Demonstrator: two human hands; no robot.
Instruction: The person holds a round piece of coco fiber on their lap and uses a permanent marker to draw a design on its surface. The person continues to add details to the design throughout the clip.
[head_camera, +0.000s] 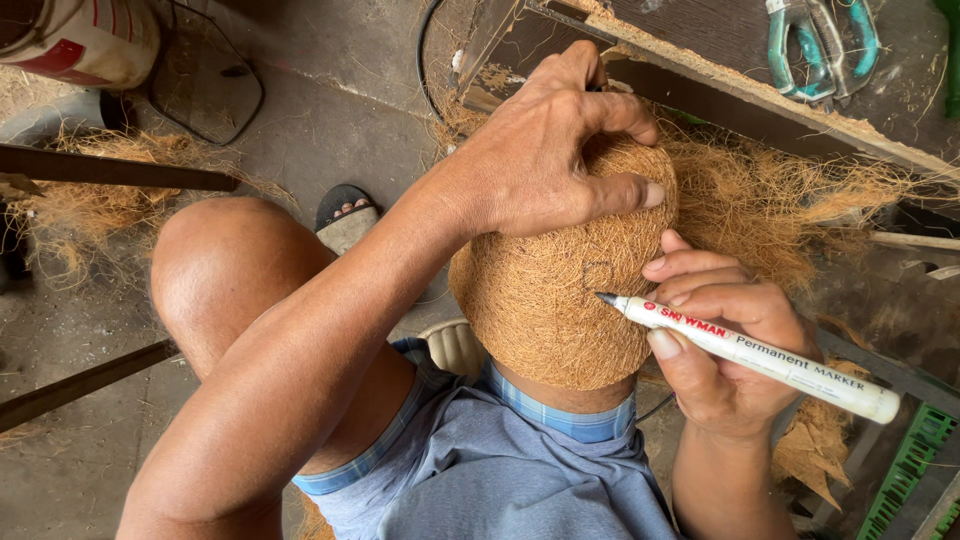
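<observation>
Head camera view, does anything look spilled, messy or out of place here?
Loose coir fibre lies strewn below the bench edge and on the floor at left. The left hand steadies the fibre dome; the right hand holds a marker.

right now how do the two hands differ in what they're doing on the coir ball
The left hand clamps over the top of the round brown coir-fibre ball, fingers curled into the fibre, while the right hand pinches a white permanent marker from the side. The left hand grips the ball directly; the right hand reaches it only through the marker's tip. Both are bare and shut on something.
</observation>
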